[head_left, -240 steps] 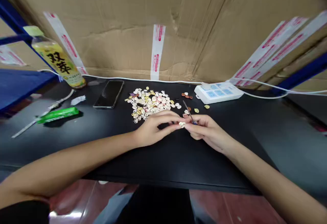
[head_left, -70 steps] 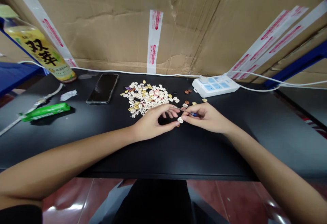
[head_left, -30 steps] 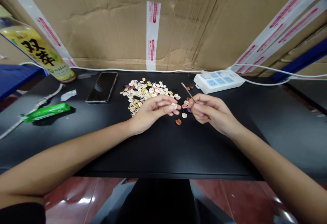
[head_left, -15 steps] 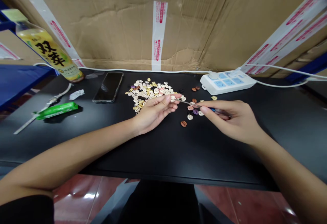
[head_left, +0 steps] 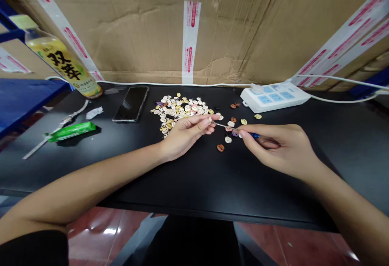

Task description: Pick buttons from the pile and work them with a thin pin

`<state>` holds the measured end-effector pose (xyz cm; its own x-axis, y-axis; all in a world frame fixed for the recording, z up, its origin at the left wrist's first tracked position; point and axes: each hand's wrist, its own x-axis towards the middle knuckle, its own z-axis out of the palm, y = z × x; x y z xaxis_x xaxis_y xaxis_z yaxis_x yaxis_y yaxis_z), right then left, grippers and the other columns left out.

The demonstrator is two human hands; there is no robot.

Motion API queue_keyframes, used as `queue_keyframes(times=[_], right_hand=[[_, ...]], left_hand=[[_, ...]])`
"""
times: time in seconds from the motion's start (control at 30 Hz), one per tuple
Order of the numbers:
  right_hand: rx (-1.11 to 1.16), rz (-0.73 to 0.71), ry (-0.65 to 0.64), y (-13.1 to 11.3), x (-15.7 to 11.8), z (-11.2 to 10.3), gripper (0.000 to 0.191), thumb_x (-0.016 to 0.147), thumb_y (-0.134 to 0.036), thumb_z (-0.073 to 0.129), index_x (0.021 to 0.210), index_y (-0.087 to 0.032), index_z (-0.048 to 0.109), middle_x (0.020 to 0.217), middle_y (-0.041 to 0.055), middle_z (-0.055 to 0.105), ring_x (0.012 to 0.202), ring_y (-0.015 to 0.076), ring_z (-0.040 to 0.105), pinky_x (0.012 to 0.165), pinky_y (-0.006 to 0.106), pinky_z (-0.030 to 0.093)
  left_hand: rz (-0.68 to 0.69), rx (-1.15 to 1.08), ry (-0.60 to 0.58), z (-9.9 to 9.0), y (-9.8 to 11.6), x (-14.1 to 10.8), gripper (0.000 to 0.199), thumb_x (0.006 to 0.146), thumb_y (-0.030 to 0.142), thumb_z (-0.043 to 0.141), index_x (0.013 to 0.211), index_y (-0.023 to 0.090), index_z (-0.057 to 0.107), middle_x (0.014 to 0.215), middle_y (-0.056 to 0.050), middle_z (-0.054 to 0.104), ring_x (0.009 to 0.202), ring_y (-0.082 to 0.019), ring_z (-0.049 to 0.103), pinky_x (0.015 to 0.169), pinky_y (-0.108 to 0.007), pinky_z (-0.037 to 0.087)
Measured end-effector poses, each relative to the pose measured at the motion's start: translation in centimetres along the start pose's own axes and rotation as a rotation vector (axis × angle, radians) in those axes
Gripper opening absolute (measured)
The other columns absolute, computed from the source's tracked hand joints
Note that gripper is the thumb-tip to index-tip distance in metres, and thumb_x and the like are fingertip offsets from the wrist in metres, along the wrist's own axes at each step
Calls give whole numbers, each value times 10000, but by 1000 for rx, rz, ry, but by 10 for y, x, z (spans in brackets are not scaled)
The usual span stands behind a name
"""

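Note:
My left hand (head_left: 188,134) pinches a small cream piece (head_left: 210,120) between thumb and fingertips, just over the front right of a pile of small pieces (head_left: 173,108), mostly cream with some yellow, pink and dark ones. In my right hand (head_left: 276,144) is a thin metal tool (head_left: 226,126) with a blue handle, its tip reaching the piece at my left fingertips. Several loose pieces lie below and around the tool, among them a brown one (head_left: 220,148) and a yellow one (head_left: 257,116).
A white power strip (head_left: 275,96) is at the back right. A phone (head_left: 131,104), a green wrapped packet (head_left: 72,131), crumpled paper (head_left: 94,113) and a bottle (head_left: 65,63) are on the left. Cardboard (head_left: 146,27) stands behind the black table (head_left: 194,181).
The held piece has turned in my left fingertips and now shows narrower. My right hand has tilted slightly with the tool. The whole view has shifted a little.

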<state>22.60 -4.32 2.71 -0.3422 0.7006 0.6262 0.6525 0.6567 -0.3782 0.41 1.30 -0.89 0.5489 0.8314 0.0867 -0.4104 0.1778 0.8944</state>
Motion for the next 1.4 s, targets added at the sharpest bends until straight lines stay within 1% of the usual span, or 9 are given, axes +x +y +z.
queue_keyframes(times=[0.17,0.3,0.5,0.7,0.97,1.07,1.17,1.3,1.4], right_hand=[[-42,-74,23,-2,-1,3,165,842,-112,632,993,-142,690,559,-52,598,372,24,315,390,188,319],[-116,-137,47,-2,-5,8,183,847,-101,637,1020,-155,667,660,-33,674,401,29,428,438,185,391],[-284,-235,45,-1,-12,21,167,872,-105,614,1035,-133,635,683,-6,686,510,95,596,502,237,463],[-431,-358,58,-5,-16,31,211,858,-78,625,1063,-32,609,631,22,642,481,120,570,488,280,458],[-778,-581,43,-15,-20,42,309,798,-68,683,1072,60,616,517,-21,502,425,119,454,417,291,404],[-699,-518,83,-11,-19,43,234,833,-76,649,1040,31,630,531,-13,537,423,115,477,423,287,413],[-471,-385,75,-4,-13,37,167,865,-90,618,1018,-30,643,590,5,612,455,109,543,464,271,442],[-266,-242,16,-3,-5,21,110,877,-92,593,958,-95,667,606,-17,632,456,83,552,473,245,434],[-262,-235,1,-7,-4,12,111,877,-96,587,946,-85,673,614,-2,650,447,87,547,467,255,424]], left_hand=[[36,51,30,1,0,0,214,840,300,682,984,167,770,960,-67,668,813,-99,536,860,-280,427],[59,103,62,2,-3,-1,189,842,302,679,946,173,771,931,-45,654,794,-92,526,855,-275,411],[59,-60,151,9,-8,-6,172,851,288,672,882,135,747,866,-31,597,765,-84,497,828,-258,397],[73,-113,183,13,-10,-11,178,890,268,623,904,122,724,749,-13,548,726,-85,467,790,-235,381],[104,-127,196,13,-11,-13,180,917,250,582,925,132,718,696,-1,526,692,-79,449,751,-217,371],[90,-133,198,11,-9,-10,196,930,234,557,898,124,716,688,-3,519,687,-79,449,755,-218,375],[37,-145,185,9,-7,-8,196,928,212,553,870,115,714,719,-15,535,706,-83,465,772,-230,382],[10,-126,132,10,-4,-7,201,919,229,570,995,114,717,765,-26,558,721,-88,479,780,-247,389],[-3,-96,80,11,-1,-8,239,910,247,588,1082,127,701,768,-23,558,725,-94,480,774,-255,386]])
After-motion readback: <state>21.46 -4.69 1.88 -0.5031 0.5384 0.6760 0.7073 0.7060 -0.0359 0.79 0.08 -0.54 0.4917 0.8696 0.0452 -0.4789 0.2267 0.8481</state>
